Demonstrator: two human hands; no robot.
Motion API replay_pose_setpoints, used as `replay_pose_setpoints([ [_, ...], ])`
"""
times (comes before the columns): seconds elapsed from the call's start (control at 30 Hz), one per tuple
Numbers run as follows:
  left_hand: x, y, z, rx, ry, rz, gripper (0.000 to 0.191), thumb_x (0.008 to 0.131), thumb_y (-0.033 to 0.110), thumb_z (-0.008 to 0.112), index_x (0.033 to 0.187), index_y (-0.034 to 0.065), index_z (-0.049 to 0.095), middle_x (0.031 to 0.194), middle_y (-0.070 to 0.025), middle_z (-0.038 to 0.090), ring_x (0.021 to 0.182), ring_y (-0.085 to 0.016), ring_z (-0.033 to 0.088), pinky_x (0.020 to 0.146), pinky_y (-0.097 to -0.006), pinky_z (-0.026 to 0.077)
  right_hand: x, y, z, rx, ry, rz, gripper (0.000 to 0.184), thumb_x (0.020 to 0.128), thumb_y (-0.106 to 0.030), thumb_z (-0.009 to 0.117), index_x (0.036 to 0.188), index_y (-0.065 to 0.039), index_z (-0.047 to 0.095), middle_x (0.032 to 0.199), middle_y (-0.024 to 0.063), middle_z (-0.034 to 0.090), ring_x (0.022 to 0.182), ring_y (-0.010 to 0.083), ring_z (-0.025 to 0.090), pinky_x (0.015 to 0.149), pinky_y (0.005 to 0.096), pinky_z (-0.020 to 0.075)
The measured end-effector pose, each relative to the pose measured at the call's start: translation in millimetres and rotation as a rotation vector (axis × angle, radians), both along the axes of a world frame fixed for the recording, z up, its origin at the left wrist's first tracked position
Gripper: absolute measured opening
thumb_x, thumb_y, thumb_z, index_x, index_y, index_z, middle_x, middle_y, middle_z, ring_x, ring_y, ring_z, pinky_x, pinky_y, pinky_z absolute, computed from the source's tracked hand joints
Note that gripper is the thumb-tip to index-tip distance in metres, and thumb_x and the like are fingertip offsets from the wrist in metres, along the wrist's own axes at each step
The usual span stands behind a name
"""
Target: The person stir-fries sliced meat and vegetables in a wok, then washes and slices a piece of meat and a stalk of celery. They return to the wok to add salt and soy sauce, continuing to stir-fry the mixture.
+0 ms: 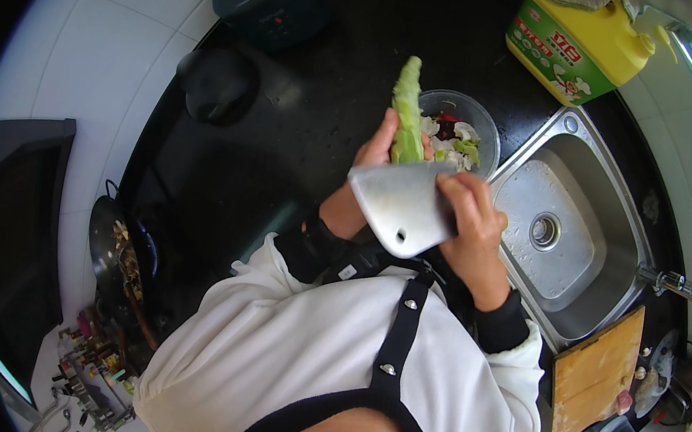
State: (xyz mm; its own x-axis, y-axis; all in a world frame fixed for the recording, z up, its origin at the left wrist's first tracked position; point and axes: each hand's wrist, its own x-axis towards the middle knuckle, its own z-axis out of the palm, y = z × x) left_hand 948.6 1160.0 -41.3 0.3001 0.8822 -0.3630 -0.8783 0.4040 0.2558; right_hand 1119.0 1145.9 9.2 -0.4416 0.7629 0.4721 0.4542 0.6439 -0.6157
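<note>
A pale green celtuce stem point(408, 109), partly peeled, stands out from my left hand point(376, 148), whose thumb and fingers wrap its lower part. In my right hand point(475, 223) is a metal cleaver point(397, 200) with a hole near one corner. Its broad face covers the lower end of the stem and part of my left hand. Whether the blade touches the stem I cannot tell. Just beyond my hands, a clear plastic bowl point(496, 134) holds white peelings, green scraps and something red.
A steel sink point(551, 276) with a tap point(687, 288) lies to the right. Nearby are a wooden cutting board point(593, 383) and a yellow detergent jug point(575, 46). On the black countertop point(228, 161) stands a dark rice cooker point(273, 0). A wok point(105, 230) with food is at left.
</note>
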Motion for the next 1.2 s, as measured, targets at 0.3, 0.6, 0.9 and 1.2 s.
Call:
replay_pose_setpoints([
  [0.3,2,16,13,-0.051,0.078,0.317,0.048,0.089,0.058,0.04,0.11,0.0154,0.048,0.082,-0.004,0.049,0.073,-0.015,0.047,0.067,-0.0294,0.044,-2,-19,5,-0.006,0.067,0.1,0.05,0.055,0.002,0.068,0.104,0.0,0.058,0.099,0.0138,0.056,0.078,0.0283,0.061,0.065,0.0333,0.0502],
  [0.6,9,17,9,-0.068,0.118,0.345,0.044,0.088,0.061,0.039,0.109,0.0216,0.042,0.079,-0.0004,0.043,0.068,-0.016,0.044,0.064,-0.0307,0.042,1,-15,-1,0.015,0.036,0.075,0.052,0.053,0.008,0.065,0.104,0.0,0.056,0.105,0.0146,0.055,0.081,0.029,0.061,0.066,0.0334,0.0503],
  [0.9,14,16,15,0.005,0.288,0.428,0.052,0.088,0.057,0.044,0.125,0.0212,0.037,0.086,-0.0023,0.041,0.07,-0.015,0.044,0.064,-0.0308,0.043,3,-15,-1,-0.162,-0.009,0.101,0.06,0.054,0.012,0.061,0.112,0.0,0.049,0.128,0.0213,0.046,0.091,0.0328,0.061,0.069,0.0349,0.0512],
  [1.2,19,17,22,0.064,0.317,0.413,0.049,0.09,0.05,0.047,0.125,0.0161,0.039,0.082,-0.0037,0.046,0.069,-0.015,0.05,0.063,-0.0305,0.045,4,-5,-1,-0.169,0.01,0.106,0.069,0.056,0.016,0.051,0.122,-0.002,0.048,0.122,0.0175,0.052,0.083,0.0305,0.063,0.064,0.036,0.052],
])
